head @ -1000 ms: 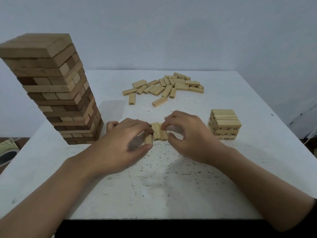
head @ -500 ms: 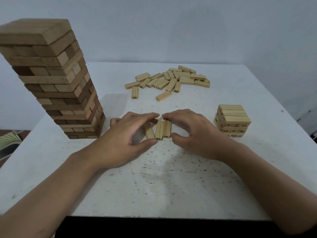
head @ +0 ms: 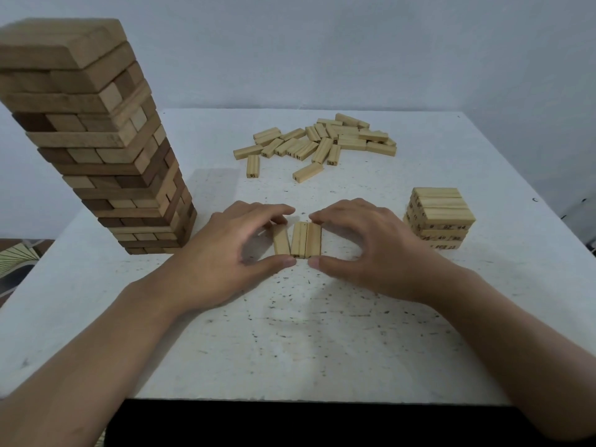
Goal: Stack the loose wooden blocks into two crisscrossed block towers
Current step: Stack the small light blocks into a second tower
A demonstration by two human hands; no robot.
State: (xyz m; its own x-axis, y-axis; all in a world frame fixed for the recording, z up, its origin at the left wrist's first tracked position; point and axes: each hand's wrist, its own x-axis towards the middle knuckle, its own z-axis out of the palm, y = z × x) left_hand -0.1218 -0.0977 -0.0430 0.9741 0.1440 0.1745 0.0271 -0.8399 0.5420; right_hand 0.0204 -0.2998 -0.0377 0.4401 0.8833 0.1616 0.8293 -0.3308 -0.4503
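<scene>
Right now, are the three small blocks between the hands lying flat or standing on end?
Lying flat on the table. The three blocks show long faces up; the right two touch, the left one sits apart.

On the white speckled tabletop (head: 290,333), a tall tower of large brown wooden blocks (head: 96,140) stands at the left. A row of three small pale wooden blocks (head: 298,238) lies in the middle. Behind it, well apart, lies a loose pile of small pale wooden blocks (head: 316,143). A short stack of small pale wooden blocks (head: 440,217) stands right of the row.
</scene>
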